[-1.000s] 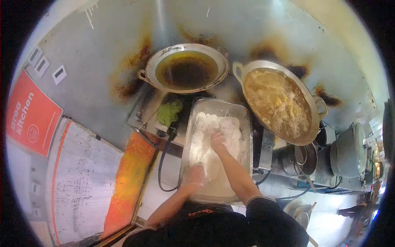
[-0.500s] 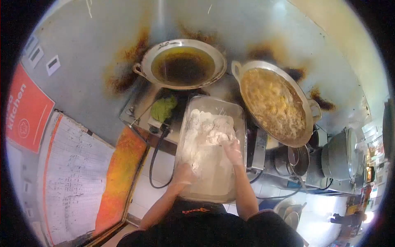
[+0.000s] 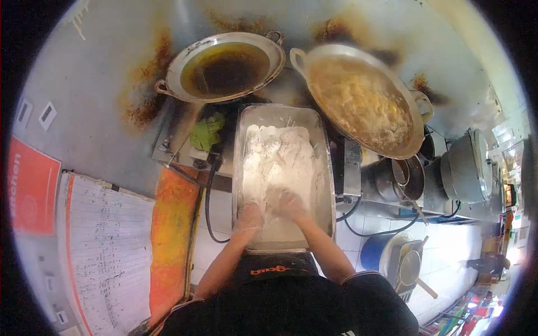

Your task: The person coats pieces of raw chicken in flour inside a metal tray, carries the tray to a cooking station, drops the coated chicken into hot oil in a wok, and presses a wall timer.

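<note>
White powder (image 3: 280, 151) lay in the metal tray (image 3: 285, 113), the left hand (image 3: 250, 215) and right hand (image 3: 288, 204) in its nearer half, their grasp too blurred to tell. Low, gentle strokes likely limited spills.

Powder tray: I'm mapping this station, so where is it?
Central in the head view, the tray sits below-left of the foamy wok, in front of the black shirt.

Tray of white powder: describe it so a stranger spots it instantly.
Before the grey wall stand a left pan and a right pan, both round. Nearer the black shirt lies the tray. Unlike those pans, it is rectangular and holds white powder.
</note>
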`<act>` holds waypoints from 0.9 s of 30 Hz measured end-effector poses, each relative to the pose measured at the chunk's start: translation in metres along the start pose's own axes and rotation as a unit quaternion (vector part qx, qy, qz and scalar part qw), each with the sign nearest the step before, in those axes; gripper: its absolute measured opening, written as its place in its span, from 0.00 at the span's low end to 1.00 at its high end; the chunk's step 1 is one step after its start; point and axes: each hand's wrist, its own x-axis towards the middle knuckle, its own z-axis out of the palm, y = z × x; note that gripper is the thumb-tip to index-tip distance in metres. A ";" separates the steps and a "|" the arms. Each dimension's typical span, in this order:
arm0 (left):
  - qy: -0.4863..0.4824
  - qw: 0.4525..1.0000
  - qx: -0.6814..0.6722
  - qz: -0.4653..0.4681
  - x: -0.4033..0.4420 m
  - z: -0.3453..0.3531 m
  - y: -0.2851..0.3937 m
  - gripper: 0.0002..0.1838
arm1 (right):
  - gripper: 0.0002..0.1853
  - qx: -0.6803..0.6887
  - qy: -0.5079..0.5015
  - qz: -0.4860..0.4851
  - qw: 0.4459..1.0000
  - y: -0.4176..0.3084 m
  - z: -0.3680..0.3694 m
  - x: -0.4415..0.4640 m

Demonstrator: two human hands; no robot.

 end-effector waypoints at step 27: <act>0.032 0.983 -0.179 -0.016 0.008 -0.027 0.048 0.21 | 0.19 0.039 -0.141 0.024 0.989 -0.049 -0.103 -0.033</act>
